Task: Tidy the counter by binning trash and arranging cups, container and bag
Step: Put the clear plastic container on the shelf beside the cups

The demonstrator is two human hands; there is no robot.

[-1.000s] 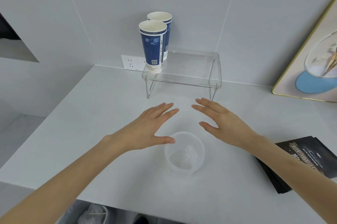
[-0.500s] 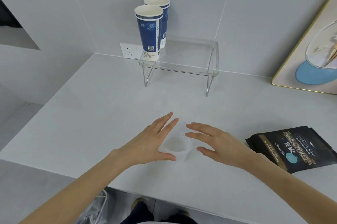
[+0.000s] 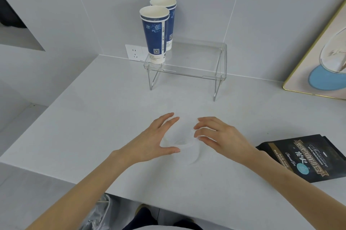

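grey counter (image 3: 93, 117) w/ clear rack (image 3: 187, 72), black bag (image 3: 303, 158), maybe clear container (image 3: 184, 145), leaning picture (image 3: 318, 52)

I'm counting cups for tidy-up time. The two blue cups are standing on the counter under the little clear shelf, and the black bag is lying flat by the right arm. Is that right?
Not quite. The head view shows the two blue cups standing on top of the little clear shelf, at its left end, not on the counter under it. The black bag is lying flat by the right arm, as you said.
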